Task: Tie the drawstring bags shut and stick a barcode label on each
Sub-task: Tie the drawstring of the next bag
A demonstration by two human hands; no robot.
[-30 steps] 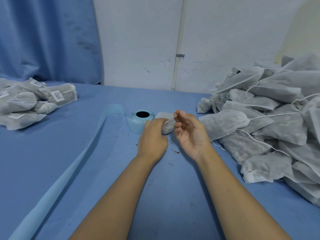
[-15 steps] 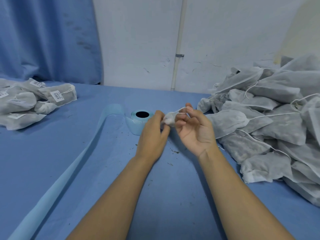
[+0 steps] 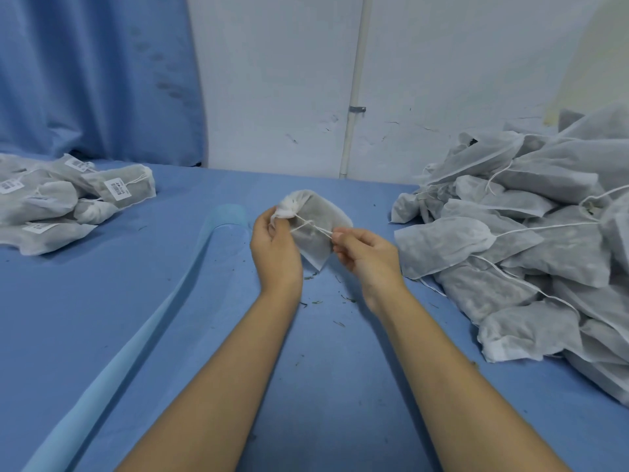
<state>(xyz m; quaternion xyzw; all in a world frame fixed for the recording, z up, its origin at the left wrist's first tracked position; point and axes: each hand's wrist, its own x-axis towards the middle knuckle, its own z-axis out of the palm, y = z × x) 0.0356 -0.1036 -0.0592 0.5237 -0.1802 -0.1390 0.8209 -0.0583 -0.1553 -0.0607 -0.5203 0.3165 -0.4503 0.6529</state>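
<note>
One bag, partly hidden: left hand's fingers pinch its neck, right hand's its drawstring.

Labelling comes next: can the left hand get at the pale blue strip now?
Probably not yet: the strip lies close beside the left hand, nothing between, but that hand grips the neck of the bag.

- Labelled bags: on counter, far left.
- Heap of bags: on counter, right.
- Single bag: centre, between the two piles.
- Paper strip: on counter, centre to near left.
</note>
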